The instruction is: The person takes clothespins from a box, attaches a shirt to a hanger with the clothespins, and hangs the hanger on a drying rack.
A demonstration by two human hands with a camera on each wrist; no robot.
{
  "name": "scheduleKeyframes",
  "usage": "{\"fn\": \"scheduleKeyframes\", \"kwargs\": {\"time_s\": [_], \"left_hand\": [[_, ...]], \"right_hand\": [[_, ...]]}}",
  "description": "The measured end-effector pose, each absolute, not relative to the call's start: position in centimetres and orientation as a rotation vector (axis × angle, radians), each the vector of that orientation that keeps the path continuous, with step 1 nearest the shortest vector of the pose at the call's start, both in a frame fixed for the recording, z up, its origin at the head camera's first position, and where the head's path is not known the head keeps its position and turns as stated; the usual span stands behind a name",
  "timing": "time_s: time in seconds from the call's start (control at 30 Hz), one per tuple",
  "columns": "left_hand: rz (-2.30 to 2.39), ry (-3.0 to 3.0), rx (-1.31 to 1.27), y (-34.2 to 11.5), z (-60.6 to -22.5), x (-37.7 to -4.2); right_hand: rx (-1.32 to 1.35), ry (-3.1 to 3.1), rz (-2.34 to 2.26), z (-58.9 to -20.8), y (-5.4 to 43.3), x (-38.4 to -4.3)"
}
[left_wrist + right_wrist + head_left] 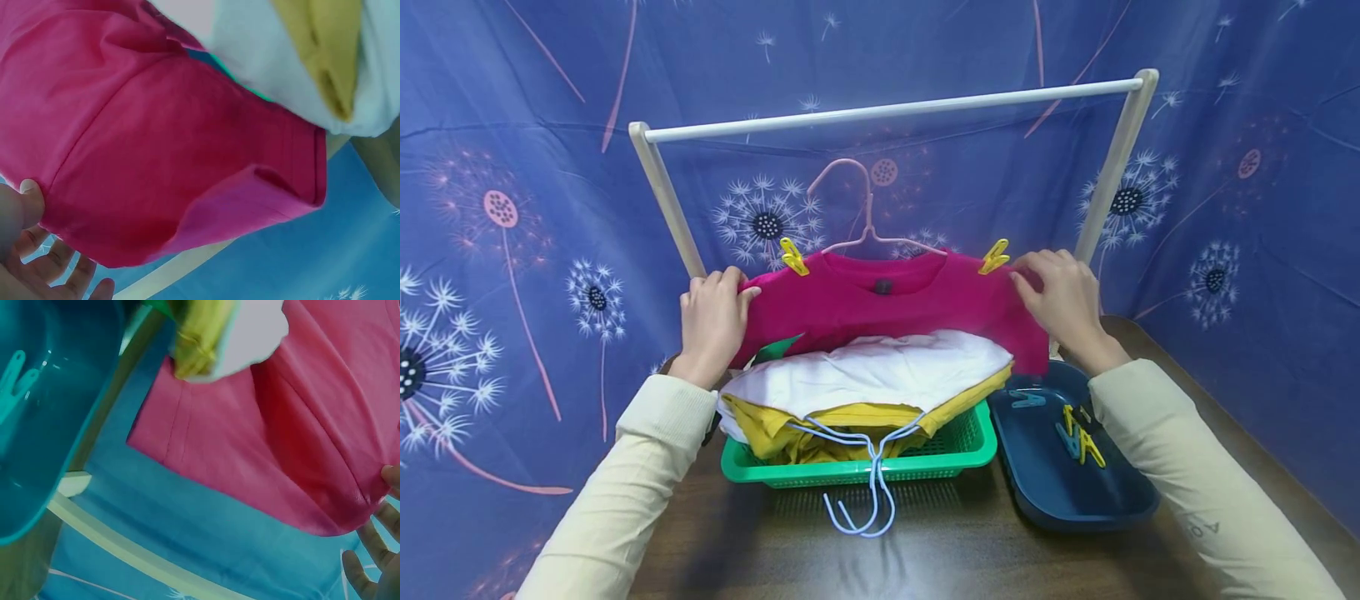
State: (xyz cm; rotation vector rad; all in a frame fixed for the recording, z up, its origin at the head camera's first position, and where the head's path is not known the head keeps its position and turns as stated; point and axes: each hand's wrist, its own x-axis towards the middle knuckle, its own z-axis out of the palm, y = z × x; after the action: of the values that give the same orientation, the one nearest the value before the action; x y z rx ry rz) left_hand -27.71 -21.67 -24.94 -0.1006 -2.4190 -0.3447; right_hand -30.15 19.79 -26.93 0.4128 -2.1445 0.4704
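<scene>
Shirt (880,302): strung out between the left hand (711,321) and right hand (1063,296), a shoulder at each
Hanger (868,212): poking up out of the neckline, roughly midway between the hands
Clips (793,257): two on the shirt, one just inside each hand
Rack (895,109): behind the hands, bar running crossways
Basket (865,473): on the worktop (940,525), between the forearms, nearer the person than the hands
Clothes pile (880,371): in the basket, in front of the shirt
Spare hangers (875,467): sticking out of the pile's near side, over the basket's rim
Tray (1037,467): right of the basket, closer in than the right hand
Pegs (1088,442): loose in the tray
Backdrop (985,50): behind it all, both sides too
</scene>
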Motion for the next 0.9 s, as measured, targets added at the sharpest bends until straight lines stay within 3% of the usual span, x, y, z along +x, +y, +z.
{"fn": "scheduleKeyframes", "kwargs": {"time_s": [0.53, 0.9], "left_hand": [[-0.376, -2.396, -0.084, -20.7, -20.9, -29.0], [-0.402, -2.378, -0.087, -19.4, -19.6, -29.9]], "right_hand": [[0.316, -2.135, 0.497, -23.7, 20.1, -30.1], [0.23, -2.124, 0.544, -23.5, 20.7, -29.6]]}}
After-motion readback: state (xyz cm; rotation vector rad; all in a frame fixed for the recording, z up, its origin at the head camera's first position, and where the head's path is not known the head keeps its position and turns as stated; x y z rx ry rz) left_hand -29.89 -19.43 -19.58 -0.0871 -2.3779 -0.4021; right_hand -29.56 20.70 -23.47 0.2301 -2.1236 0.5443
